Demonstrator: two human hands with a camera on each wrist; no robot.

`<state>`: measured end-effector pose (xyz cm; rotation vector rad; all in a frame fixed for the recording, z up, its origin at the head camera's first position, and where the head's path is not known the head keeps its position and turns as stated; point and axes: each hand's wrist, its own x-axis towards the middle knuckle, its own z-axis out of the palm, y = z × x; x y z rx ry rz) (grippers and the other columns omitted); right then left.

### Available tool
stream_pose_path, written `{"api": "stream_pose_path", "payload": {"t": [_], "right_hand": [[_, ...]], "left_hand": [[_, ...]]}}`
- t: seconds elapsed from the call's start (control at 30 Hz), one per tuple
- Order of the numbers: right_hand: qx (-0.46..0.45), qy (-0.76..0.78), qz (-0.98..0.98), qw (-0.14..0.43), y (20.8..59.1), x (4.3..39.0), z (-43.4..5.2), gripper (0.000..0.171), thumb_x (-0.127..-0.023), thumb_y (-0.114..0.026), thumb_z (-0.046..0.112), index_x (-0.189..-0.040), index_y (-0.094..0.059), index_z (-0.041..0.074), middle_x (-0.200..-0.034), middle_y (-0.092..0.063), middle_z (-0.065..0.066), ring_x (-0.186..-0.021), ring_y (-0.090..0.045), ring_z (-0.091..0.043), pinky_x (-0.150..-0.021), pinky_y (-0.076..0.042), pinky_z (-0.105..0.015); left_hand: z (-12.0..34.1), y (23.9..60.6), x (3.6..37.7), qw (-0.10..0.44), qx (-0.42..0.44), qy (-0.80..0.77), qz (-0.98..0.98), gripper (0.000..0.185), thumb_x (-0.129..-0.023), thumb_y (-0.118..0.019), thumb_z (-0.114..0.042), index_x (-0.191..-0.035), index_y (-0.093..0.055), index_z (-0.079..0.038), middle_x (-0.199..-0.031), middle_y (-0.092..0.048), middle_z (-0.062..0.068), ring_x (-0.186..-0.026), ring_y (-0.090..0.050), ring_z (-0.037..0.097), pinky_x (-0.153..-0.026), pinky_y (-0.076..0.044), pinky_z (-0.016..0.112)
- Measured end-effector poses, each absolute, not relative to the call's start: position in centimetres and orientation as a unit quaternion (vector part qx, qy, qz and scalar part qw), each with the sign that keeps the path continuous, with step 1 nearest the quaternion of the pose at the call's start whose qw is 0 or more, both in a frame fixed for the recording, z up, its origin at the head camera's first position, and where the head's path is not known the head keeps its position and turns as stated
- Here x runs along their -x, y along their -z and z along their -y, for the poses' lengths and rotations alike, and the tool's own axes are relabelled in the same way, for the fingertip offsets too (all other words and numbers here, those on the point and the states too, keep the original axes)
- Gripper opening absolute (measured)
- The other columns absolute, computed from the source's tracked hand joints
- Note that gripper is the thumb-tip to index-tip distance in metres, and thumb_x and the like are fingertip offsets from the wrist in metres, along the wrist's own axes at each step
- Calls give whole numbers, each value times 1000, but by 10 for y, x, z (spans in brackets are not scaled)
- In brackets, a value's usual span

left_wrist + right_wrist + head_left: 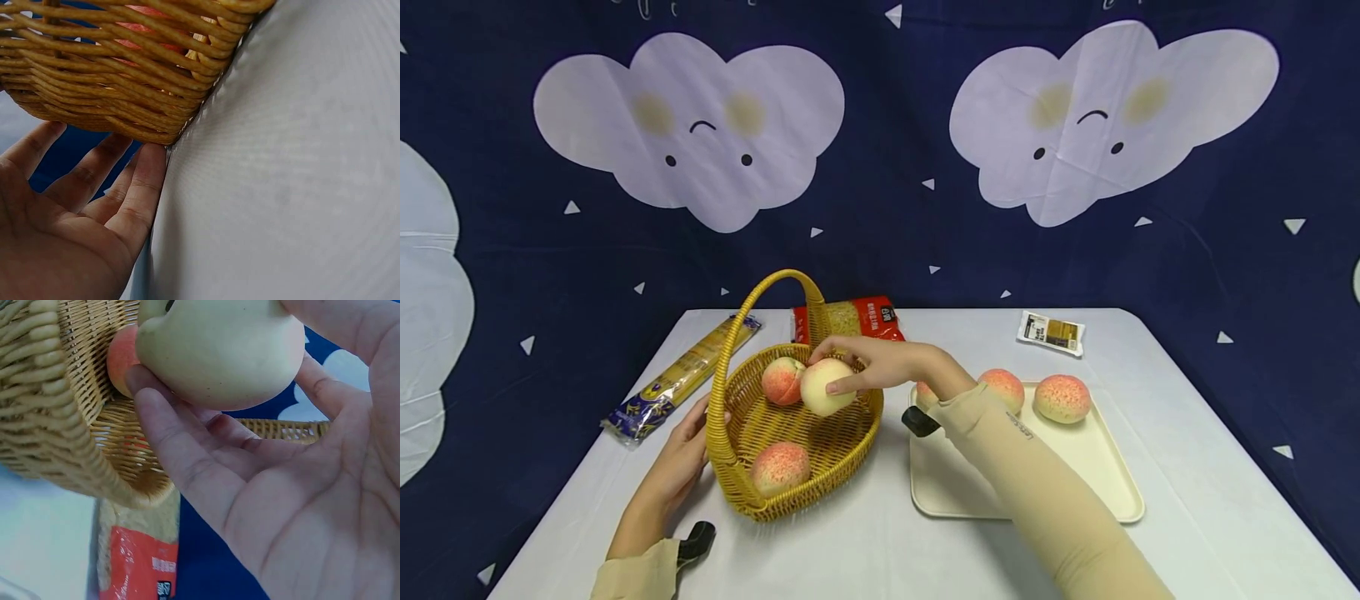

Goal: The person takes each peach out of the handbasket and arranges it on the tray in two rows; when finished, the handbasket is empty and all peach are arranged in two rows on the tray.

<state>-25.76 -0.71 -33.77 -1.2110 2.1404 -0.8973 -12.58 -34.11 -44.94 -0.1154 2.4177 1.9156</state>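
A pale peach [826,387] with a pink blush is held between the thumb and fingers of my right hand [880,364], over the inside of a yellow wicker basket [842,475]. In the right wrist view, the pale side of this peach [219,356] faces the camera. Two reddish peaches lie in the basket, one at the back [783,381] and one at the front [781,468]. My left hand [681,458] grips the basket's left side, partly hidden by the tall handle. The left wrist view shows its fingers [140,187] against the basket's lower outside.
On the right, a cream tray [1045,475] bears three peaches, one partly behind my right arm. A long pasta packet [685,375] lies left of the basket, a red packet [880,319] behind it. A small sachet [1051,333] lies at the back right.
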Motion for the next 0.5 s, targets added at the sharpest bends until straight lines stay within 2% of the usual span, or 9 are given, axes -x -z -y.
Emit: {"api": "stream_pose_path", "payload": {"t": [0.07,0.33,0.5], "right_hand": [[448,330,-793,247,336,256,2,48,-104,-73,33,-148,-54,25,-147,-58,-1,-123,-57,-19,-106,-49,-37],[454,370,-779,227,329,248,-20,49,-103,-75,26,-147,-54,21,-144,-59,-3,-119,-61,-17,-108,-51,-43],[455,382,-772,224,327,243,-33,50,-103,-74,22,-148,-52,19,-140,-59,-4,-113,-62,-19,-101,-54,-40]], "left_hand": [[341,450,126,28,38,-619,-784,67,-115,-50,-36,-172,-21,-16,-170,-31,25,-118,-52,-9,-93,-50,13],[341,449,126,29,40,-617,-785,66,-115,-51,-35,-172,-22,-17,-169,-32,24,-118,-53,-7,-93,-50,13],[341,450,126,31,40,-617,-786,67,-115,-50,-37,-173,-21,-18,-169,-32,23,-119,-52,-7,-93,-49,12]]}}
